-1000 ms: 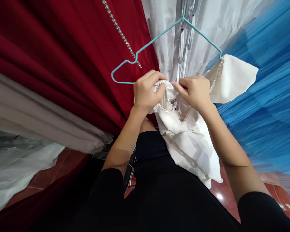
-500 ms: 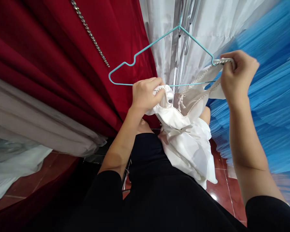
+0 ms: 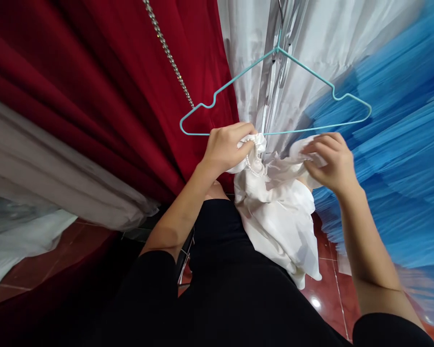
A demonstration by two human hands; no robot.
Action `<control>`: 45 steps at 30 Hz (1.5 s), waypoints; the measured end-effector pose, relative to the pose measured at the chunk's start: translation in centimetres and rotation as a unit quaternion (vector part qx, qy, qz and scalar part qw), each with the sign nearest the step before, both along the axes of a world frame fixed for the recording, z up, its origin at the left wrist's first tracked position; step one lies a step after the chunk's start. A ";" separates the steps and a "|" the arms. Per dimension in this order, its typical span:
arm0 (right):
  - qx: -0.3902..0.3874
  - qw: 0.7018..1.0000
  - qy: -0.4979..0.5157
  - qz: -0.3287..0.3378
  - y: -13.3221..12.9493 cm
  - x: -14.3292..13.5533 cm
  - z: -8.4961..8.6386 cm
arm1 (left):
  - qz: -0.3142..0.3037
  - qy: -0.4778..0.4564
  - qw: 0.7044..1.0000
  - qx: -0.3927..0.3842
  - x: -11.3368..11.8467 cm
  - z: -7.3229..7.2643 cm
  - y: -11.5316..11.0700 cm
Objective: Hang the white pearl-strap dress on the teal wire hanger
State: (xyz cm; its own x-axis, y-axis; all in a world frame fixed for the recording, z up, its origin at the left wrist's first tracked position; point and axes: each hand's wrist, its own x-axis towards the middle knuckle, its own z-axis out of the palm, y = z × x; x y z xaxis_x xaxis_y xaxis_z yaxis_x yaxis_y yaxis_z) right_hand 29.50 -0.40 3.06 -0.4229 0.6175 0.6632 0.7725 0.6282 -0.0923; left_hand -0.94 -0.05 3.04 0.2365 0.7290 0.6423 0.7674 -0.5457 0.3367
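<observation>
A white dress [image 3: 278,217] with pearl-beaded edging hangs between my two hands, its skirt bunched over my lap. My left hand [image 3: 229,147] is closed on its beaded top, just under the lower bar of a light-blue hanger [image 3: 307,129]. On the other side, my right hand [image 3: 331,161] pinches a sheer white part of the same dress, below the hanger's right end. Both notched shoulders of the hanger are bare, and its hook end goes up to the metal stand behind.
Dark red fabric [image 3: 188,58] with a beaded chain trim [image 3: 169,55] hangs at left, above pale grey cloth [image 3: 58,164]. White drapes [image 3: 321,38] hang behind, blue tulle [image 3: 394,183] at right. Red floor tiles [image 3: 325,274] show below.
The dress strap has come off the hanger's right shoulder. My right hand has moved down and left with the dress, while my left hand keeps its grip.
</observation>
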 end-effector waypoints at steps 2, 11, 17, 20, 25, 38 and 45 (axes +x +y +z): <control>0.005 0.999 -0.026 0.046 -0.1 -2.2 1.3 | -0.007 -0.005 1.000 0.001 0.2 0.2 -0.4; -0.129 0.977 -0.012 -0.170 6.1 -8.5 1.0 | 0.002 0.047 0.999 0.010 -1.7 -0.1 0.0; -0.084 0.988 0.001 -0.132 5.4 -8.9 0.4 | 0.027 -0.081 0.993 0.082 -2.9 -2.5 -0.9; -0.096 0.987 -0.014 -0.132 5.1 -8.7 1.1 | 0.085 -0.193 0.970 0.123 -3.8 -4.7 -1.7; -0.107 0.983 -0.049 -0.139 5.4 -7.4 1.9 | 0.175 -0.316 0.927 0.102 -8.2 -6.3 -0.7; -0.094 0.989 -0.043 -0.105 4.5 -7.0 1.8 | 0.049 -0.169 0.965 0.195 -5.0 7.7 1.4; -0.076 0.990 -0.063 -0.097 4.1 -6.6 1.5 | 0.008 -0.105 0.974 0.200 -1.2 6.7 -0.2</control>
